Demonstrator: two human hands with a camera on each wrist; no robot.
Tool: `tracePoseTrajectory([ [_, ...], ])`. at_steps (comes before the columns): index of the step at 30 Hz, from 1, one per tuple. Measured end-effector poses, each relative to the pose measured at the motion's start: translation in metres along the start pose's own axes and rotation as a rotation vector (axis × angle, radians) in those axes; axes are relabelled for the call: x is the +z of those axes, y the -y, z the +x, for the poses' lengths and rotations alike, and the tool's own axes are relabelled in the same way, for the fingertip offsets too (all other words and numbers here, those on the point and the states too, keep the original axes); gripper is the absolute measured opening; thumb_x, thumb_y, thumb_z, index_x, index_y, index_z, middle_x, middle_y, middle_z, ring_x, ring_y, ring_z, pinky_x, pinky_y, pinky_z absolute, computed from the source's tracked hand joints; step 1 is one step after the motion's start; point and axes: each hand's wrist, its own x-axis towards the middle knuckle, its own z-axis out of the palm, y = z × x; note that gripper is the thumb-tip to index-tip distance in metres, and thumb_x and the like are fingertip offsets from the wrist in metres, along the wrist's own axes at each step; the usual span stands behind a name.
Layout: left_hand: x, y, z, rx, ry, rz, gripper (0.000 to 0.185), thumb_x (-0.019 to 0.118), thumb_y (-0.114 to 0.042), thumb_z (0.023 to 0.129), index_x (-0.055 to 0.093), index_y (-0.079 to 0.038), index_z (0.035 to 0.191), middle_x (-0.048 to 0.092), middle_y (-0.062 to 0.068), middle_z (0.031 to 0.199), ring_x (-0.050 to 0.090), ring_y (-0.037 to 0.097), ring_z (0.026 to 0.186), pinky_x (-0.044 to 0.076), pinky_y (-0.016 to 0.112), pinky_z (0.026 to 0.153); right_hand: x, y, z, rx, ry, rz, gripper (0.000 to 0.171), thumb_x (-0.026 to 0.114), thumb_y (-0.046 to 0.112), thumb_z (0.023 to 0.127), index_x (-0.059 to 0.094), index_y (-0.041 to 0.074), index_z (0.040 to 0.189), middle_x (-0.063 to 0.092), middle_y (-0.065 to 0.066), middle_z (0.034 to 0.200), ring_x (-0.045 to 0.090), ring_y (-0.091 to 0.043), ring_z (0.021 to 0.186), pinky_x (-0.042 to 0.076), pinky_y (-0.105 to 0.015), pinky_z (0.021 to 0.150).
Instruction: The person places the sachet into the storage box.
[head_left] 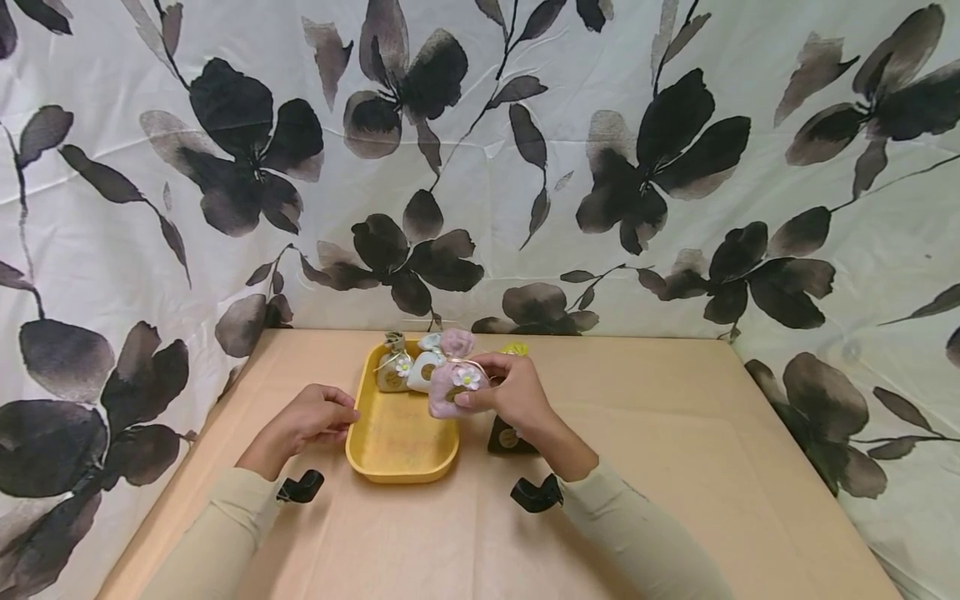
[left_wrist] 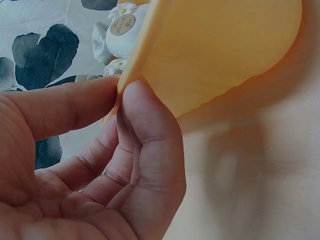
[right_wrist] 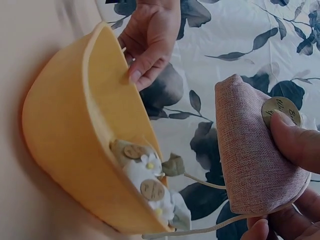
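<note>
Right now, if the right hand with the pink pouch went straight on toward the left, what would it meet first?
Probably the white pouch in the yellow tray. The right hand holds the pink pouch over the tray's right rim, and the white one sits just beyond it. Height above the tray is unclear, so it might pass over.

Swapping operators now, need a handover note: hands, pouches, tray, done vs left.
Left hand: pinches the left rim of the yellow tray, steadying it on the table.
Right hand: holds the pink pouch above the tray's far right edge, thumb on its round tag.
Done: olive pouch and white pouch lie at the tray's far end.
Left: pink pouch not yet set down; a dark pouch lies on the table right of the tray, a yellow item behind the hand.
</note>
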Motion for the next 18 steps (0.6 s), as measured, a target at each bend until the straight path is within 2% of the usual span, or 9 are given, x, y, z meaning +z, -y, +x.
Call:
tracePoseTrajectory([
  [8,0.0,-0.001,0.0,-0.004,-0.003,0.003,0.029,0.068,-0.004,0.096,0.057,0.009,0.119,0.059,0.002,0.081,0.059,0.01,0.069,0.058,0.022,0.061,0.014,0.006,0.006,0.016,-0.026,-0.017,0.048,0.095,0.002,0.069,0.077,0.004,0.114,0.078,-0.011,0.101,0.062,-0.015,0.086,0.05,-0.025,0.076],
  [18,-0.001,-0.001,0.001,-0.009,0.001,0.008,0.024,0.069,-0.006,0.096,0.059,0.005,0.115,0.059,0.002,0.08,0.059,0.01,0.067,0.058,0.022,0.06,0.03,0.013,0.013,0.022,-0.002,0.007,0.049,0.094,0.002,0.07,0.077,0.005,0.115,0.078,-0.011,0.103,0.063,-0.016,0.087,0.052,-0.023,0.075],
])
